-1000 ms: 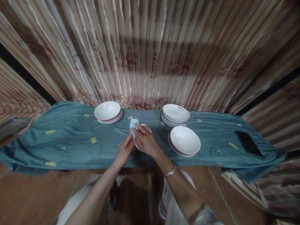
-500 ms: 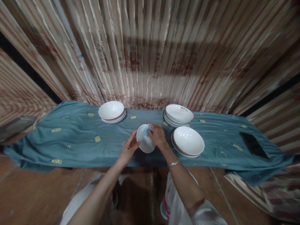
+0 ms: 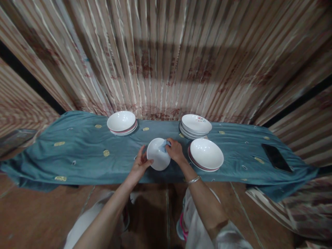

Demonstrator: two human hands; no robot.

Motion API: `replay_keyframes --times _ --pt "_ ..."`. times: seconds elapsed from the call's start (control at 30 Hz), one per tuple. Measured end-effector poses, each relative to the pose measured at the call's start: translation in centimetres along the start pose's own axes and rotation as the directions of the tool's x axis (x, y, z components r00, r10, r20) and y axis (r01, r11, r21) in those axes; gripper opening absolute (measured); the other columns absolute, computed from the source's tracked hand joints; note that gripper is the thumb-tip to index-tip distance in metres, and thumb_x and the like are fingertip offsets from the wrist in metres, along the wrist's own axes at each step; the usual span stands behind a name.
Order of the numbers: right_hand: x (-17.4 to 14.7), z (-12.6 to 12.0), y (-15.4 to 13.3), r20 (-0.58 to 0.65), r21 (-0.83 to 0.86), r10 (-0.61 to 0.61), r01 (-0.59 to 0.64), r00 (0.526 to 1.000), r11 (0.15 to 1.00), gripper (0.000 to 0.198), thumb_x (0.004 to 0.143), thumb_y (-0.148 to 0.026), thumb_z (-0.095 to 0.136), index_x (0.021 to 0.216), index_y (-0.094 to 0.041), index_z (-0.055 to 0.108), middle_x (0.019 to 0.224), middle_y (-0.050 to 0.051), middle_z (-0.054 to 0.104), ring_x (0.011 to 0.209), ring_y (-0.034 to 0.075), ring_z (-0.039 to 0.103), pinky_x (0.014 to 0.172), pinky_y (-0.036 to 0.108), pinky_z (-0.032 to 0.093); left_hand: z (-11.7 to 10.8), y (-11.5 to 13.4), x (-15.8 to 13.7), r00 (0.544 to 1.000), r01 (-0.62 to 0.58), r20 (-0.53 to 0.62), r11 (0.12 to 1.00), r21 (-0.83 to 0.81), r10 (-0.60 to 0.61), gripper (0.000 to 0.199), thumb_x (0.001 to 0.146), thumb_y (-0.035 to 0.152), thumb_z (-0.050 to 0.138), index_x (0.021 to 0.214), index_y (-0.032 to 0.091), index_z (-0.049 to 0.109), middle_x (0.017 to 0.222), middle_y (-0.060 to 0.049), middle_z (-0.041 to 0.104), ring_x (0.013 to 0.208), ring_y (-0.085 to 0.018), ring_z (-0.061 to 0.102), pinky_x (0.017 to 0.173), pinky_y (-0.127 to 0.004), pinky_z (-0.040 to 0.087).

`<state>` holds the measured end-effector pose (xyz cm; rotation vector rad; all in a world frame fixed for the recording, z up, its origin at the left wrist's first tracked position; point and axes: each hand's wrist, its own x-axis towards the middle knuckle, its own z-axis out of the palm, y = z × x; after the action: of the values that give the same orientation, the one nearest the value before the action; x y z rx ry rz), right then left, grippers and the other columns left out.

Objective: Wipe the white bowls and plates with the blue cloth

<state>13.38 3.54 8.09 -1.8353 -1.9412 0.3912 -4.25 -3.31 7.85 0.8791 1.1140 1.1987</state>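
Between my hands a white bowl [image 3: 157,158] is held tilted above the front of the table, its inside facing me. My left hand [image 3: 141,162] grips its left rim, thumb on the inside and fingers behind. My right hand [image 3: 175,150] is closed on a light blue cloth [image 3: 164,145] at the bowl's upper right rim; part of the cloth lies against the inside. Just right of that hand stands a stack of white bowls [image 3: 206,154] with a reddish band showing below the top one.
A stack of plates [image 3: 196,125] with a floral top one stands at the back right. Another bowl stack [image 3: 121,121] is at the back left. A dark phone [image 3: 276,158] lies on the right of the green-blue tablecloth [image 3: 88,152]. A pleated curtain [image 3: 160,62] hangs behind.
The bowl has turned to face me more fully, and my right hand with the cloth has shifted slightly relative to its rim. The whole view has moved a little.
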Motion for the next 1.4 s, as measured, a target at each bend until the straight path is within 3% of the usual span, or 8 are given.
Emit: replay_keyframes --times 0.13,0.27,0.53,0.67,0.8,0.97,1.2,1.4 --pt "-0.5 -0.3 -0.8 -0.108 0.052 -0.192 0.199 0.975 0.979 0.034 0.082 -0.01 0.049 0.111 -0.017 0.064 0.104 0.009 0.07 0.1 0.023 0.061 0.092 0.032 0.045 -0.1 0.6 -0.3 0.997 0.082 -0.013 0.996 -0.019 -0.082 0.096 0.057 0.041 0.081 0.14 0.018 0.04 0.103 -0.008 0.07 0.095 -0.024 0.065 0.082 -0.032 0.049" --pt "-1.2 -1.0 -1.5 -0.192 0.095 -0.387 0.409 0.902 0.908 0.034 0.082 -0.005 0.045 0.109 -0.014 0.064 0.107 0.01 0.069 0.102 0.022 0.057 0.099 0.035 0.041 -0.3 1.6 -0.2 0.997 0.069 -0.037 0.998 -0.005 -0.069 0.091 0.057 0.048 0.081 0.134 0.013 0.049 0.089 -0.006 0.07 0.081 -0.02 0.065 0.073 -0.027 0.048" --pt "-2.4 -1.5 -3.3 -0.168 0.069 -0.556 0.572 0.814 0.817 0.035 0.086 -0.005 0.043 0.114 -0.015 0.061 0.111 0.01 0.067 0.106 0.023 0.053 0.1 0.038 0.04 -0.4 2.3 0.7 0.998 0.028 -0.06 0.999 -0.027 -0.029 0.092 0.045 0.046 0.087 0.125 0.013 0.057 0.079 -0.004 0.07 0.066 -0.017 0.064 0.064 -0.026 0.047" --pt "-2.0 -1.0 -3.0 -0.182 0.101 -0.516 0.538 0.837 0.837 0.035 0.086 -0.006 0.042 0.114 -0.015 0.061 0.111 0.009 0.067 0.105 0.023 0.054 0.1 0.037 0.041 -0.3 1.9 0.7 0.996 0.027 -0.079 0.999 -0.028 -0.03 0.093 0.046 0.048 0.087 0.126 0.013 0.056 0.073 -0.002 0.069 0.058 -0.014 0.061 0.057 -0.024 0.045" --pt "-1.6 -0.4 -1.9 -0.162 0.14 -0.393 0.416 0.905 0.899 0.034 0.085 -0.01 0.044 0.114 -0.017 0.062 0.11 0.008 0.068 0.104 0.022 0.057 0.098 0.036 0.042 -0.3 1.4 0.7 0.994 0.018 -0.109 1.0 -0.015 -0.02 0.095 0.047 0.051 0.085 0.129 0.014 0.052 0.068 0.0 0.068 0.053 -0.014 0.059 0.053 -0.024 0.044" --pt "-1.4 -1.0 -0.5 0.013 0.085 -0.175 0.173 0.985 0.981 0.033 0.084 -0.015 0.049 0.113 -0.019 0.064 0.105 0.007 0.071 0.095 0.021 0.063 0.087 0.03 0.045 -0.4 1.1 0.6 0.991 0.015 -0.135 1.0 -0.024 -0.018 0.096 0.047 0.053 0.085 0.128 0.014 0.052 0.063 0.002 0.065 0.051 -0.012 0.057 0.052 -0.023 0.044" --pt "-1.4 -2.8 0.9 0.337 -0.024 -0.046 0.057 0.941 0.998 0.018 0.083 -0.021 0.054 0.088 -0.018 0.071 0.086 0.002 0.073 0.078 0.017 0.065 0.065 0.022 0.039 -0.2 1.4 0.5 0.987 0.032 -0.155 0.999 -0.029 -0.036 0.091 0.046 0.052 0.085 0.122 0.014 0.053 0.065 0.002 0.065 0.052 -0.012 0.057 0.052 -0.023 0.043" --pt "-1.8 -2.2 0.4 0.252 -0.058 -0.07 0.087 0.965 0.995 0.02 0.082 -0.018 0.053 0.091 -0.019 0.071 0.092 0.004 0.073 0.085 0.018 0.066 0.07 0.023 0.041 -0.8 1.3 0.6 0.988 0.039 -0.149 0.999 -0.033 -0.043 0.082 0.043 0.051 0.086 0.111 0.015 0.059 0.068 0.002 0.065 0.058 -0.014 0.059 0.057 -0.024 0.044"
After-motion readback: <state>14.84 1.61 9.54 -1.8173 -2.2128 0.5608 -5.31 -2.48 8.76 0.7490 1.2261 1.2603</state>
